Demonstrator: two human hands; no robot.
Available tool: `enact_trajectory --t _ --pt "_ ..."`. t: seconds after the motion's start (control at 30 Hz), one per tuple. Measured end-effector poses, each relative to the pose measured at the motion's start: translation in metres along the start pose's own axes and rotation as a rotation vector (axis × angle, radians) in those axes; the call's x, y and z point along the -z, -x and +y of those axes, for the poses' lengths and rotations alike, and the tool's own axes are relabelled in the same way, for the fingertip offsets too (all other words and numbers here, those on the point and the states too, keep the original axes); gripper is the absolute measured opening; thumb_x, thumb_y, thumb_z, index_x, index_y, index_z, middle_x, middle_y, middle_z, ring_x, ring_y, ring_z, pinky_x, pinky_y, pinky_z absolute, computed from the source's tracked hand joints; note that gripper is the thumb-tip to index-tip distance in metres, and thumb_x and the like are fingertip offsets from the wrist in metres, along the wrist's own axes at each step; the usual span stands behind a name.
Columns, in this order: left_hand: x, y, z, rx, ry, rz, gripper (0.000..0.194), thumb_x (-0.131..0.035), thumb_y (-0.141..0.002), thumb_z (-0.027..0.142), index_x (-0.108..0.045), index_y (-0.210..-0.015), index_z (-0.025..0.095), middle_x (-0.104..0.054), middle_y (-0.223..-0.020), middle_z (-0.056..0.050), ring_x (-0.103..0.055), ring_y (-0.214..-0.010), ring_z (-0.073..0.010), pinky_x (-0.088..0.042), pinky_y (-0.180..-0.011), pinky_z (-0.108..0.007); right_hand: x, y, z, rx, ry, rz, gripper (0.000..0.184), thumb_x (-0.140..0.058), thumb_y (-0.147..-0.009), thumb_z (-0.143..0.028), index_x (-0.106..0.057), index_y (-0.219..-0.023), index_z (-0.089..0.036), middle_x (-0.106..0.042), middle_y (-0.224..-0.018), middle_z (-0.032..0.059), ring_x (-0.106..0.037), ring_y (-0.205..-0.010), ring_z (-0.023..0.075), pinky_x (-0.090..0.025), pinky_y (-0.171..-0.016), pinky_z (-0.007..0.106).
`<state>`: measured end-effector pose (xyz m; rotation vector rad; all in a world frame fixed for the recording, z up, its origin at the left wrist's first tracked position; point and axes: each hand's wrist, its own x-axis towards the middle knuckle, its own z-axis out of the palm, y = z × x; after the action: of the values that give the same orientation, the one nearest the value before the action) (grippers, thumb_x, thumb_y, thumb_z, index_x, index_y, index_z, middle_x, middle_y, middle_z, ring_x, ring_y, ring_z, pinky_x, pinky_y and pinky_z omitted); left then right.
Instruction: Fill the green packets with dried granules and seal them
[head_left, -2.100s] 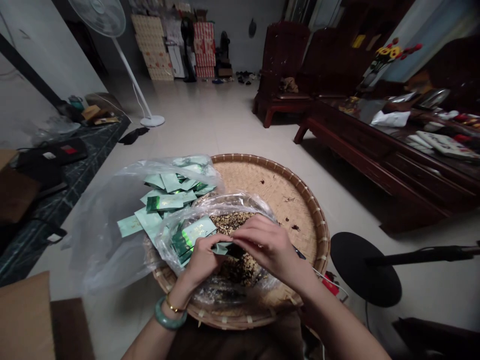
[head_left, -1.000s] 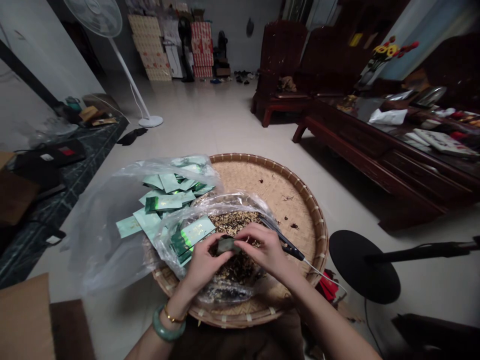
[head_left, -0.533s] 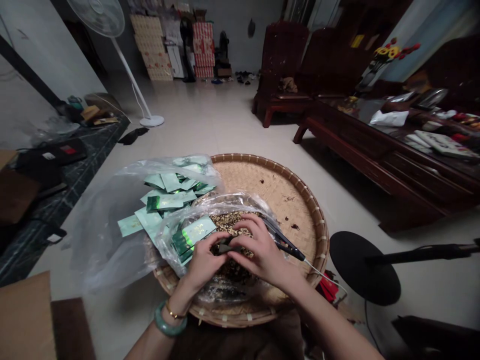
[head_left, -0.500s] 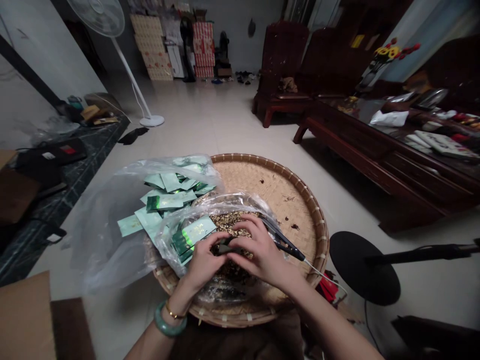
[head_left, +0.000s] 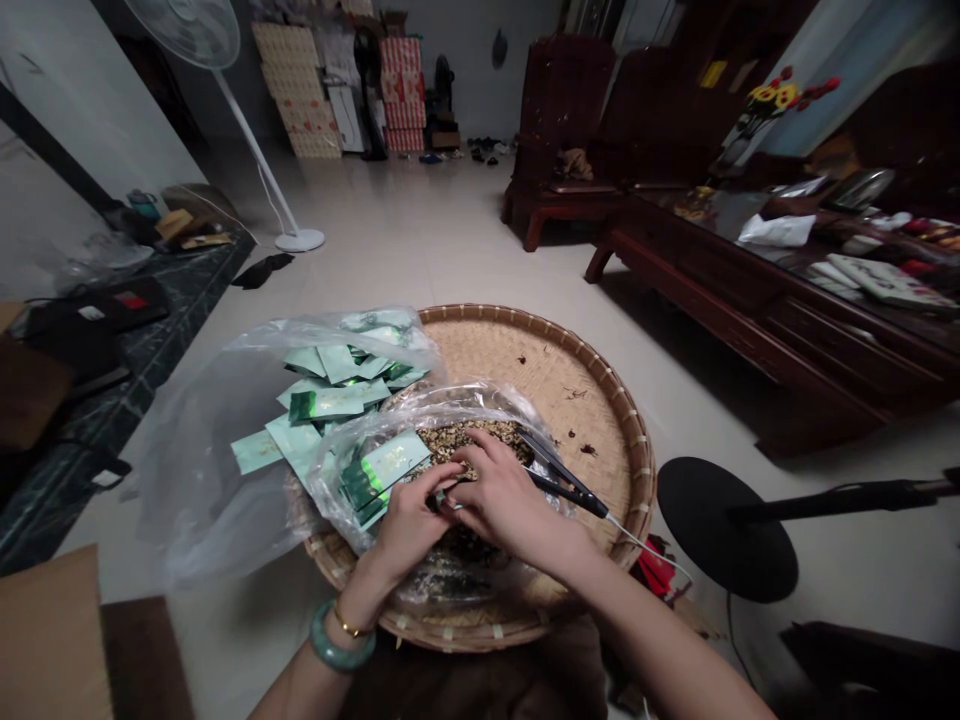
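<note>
My left hand (head_left: 409, 525) and my right hand (head_left: 502, 500) meet over a clear plastic bag of loose brown dried bits (head_left: 480, 440). Between their fingertips they pinch a small green packet (head_left: 448, 492), mostly hidden by the fingers. The bag lies on a round woven bamboo tray (head_left: 600, 400). Left of my hands, a larger clear bag (head_left: 225, 440) holds several flat green foil packets (head_left: 330, 400). A dark-handled tool with a cord (head_left: 570, 480) lies on the tray just right of my right hand.
A black round stand base (head_left: 724, 530) with a horizontal pole sits on the floor to the right. A dark wooden table (head_left: 787, 300) with clutter runs along the right. A white fan (head_left: 262, 130) stands far left. A dark bench (head_left: 112, 340) is at left.
Both hands have shifted forward and lower into the bag of dried bits, still pinching the small packet. The dark-handled tool is now uncovered beside my right hand.
</note>
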<state>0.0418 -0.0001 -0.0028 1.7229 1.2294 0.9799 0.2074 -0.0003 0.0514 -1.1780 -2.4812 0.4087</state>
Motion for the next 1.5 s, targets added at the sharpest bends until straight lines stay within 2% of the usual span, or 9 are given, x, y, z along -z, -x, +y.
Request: enact_trajectory --t 0.17,0.27,0.43,0.57,0.77,0.87,1.0,1.23,1.5 --pt "0.0 -0.001 0.001 0.035 0.014 -0.009 0.035 -0.062 -0.065 0.012 -0.07 -0.099 0.017 -0.075 -0.093 -0.004 -0.068 -0.081 -0.0186 -0.053 -0.075 -0.027 0.007 0.002 0.002 0.025 -0.157 0.125 0.01 -0.064 -0.085 -0.025 -0.071 -0.092 -0.022 -0.062 -0.103 0.0087 -0.048 -0.116 0.0259 -0.045 -0.094 0.044" --pt "-0.001 -0.002 0.004 0.076 0.047 0.023 0.03 -0.069 -0.066 0.021 -0.069 -0.095 0.016 -0.073 -0.083 -0.002 -0.065 -0.072 -0.0169 -0.052 -0.067 -0.025 0.007 0.006 0.006 -0.084 -0.316 0.252 0.025 -0.066 -0.083 -0.026 -0.064 -0.107 -0.021 -0.064 -0.099 0.0077 -0.058 -0.095 0.0207 -0.05 -0.081 0.036" --pt "0.002 -0.006 0.011 0.179 0.237 0.002 0.031 -0.075 -0.062 0.038 -0.066 -0.08 0.014 -0.069 -0.07 -0.001 -0.062 -0.064 -0.0159 -0.05 -0.059 -0.024 -0.002 0.008 0.017 -0.264 -0.502 0.289 0.01 -0.072 -0.077 -0.027 -0.07 -0.077 -0.017 -0.066 -0.07 0.0016 -0.06 -0.065 0.0141 -0.047 -0.059 0.025" --pt "0.005 -0.008 0.014 0.281 0.383 0.007 0.036 -0.068 -0.069 0.049 -0.065 -0.075 0.014 -0.065 -0.061 0.0 -0.058 -0.054 -0.0127 -0.046 -0.051 -0.021 -0.009 0.006 0.022 -0.293 -0.638 0.279 0.013 -0.072 -0.076 -0.029 -0.071 -0.07 -0.017 -0.068 -0.068 0.0016 -0.061 -0.064 0.0134 -0.046 -0.06 0.024" --pt "-0.004 -0.007 0.015 0.399 0.596 0.027 0.04 -0.073 -0.066 0.047 -0.058 -0.084 0.015 -0.068 -0.064 0.0 -0.06 -0.052 -0.012 -0.048 -0.052 -0.022 -0.022 0.002 0.024 -0.471 -0.818 0.241 0.015 -0.073 -0.07 -0.029 -0.07 -0.073 -0.015 -0.067 -0.065 0.0001 -0.057 -0.058 0.0119 -0.044 -0.055 0.023" --pt "-0.008 -0.007 0.013 0.351 0.587 0.135 0.045 -0.076 -0.064 0.044 -0.054 -0.092 0.017 -0.072 -0.077 -0.004 -0.068 -0.067 -0.0171 -0.054 -0.063 -0.026 -0.025 0.002 0.025 -0.512 -0.878 0.245 0.014 -0.072 -0.068 -0.029 -0.069 -0.068 -0.015 -0.067 -0.064 0.0005 -0.056 -0.057 0.012 -0.044 -0.056 0.023" --pt "-0.012 -0.004 0.008 0.247 0.429 0.279 0.029 -0.072 -0.068 0.039 -0.059 -0.078 0.016 -0.073 -0.092 -0.01 -0.069 -0.087 -0.0204 -0.054 -0.08 -0.031 -0.027 0.004 0.025 -0.517 -0.874 0.351 0.013 -0.072 -0.066 -0.028 -0.067 -0.065 -0.016 -0.065 -0.063 0.0008 -0.056 -0.059 0.0128 -0.045 -0.058 0.025" --pt "-0.017 -0.002 0.01 0.247 0.346 0.293 0.023 -0.068 -0.07 0.036 -0.068 -0.077 0.015 -0.073 -0.075 -0.004 -0.067 -0.07 -0.0175 -0.055 -0.068 -0.027 -0.03 0.007 0.02 -0.609 -1.015 0.351 0.018 -0.072 -0.064 -0.033 -0.066 -0.068 -0.016 -0.062 -0.067 -0.0003 -0.051 -0.051 0.0102 -0.043 -0.043 0.021" --pt "-0.009 -0.006 0.007 0.348 0.529 0.208 0.022 -0.079 -0.058 0.026 -0.071 -0.074 0.014 -0.072 -0.073 -0.004 -0.065 -0.069 -0.0164 -0.052 -0.068 -0.026 -0.031 0.01 0.024 -0.563 -0.968 0.299 0.015 -0.074 -0.066 -0.03 -0.071 -0.072 -0.017 -0.065 -0.065 -0.0002 -0.056 -0.056 0.0123 -0.045 -0.053 0.023"
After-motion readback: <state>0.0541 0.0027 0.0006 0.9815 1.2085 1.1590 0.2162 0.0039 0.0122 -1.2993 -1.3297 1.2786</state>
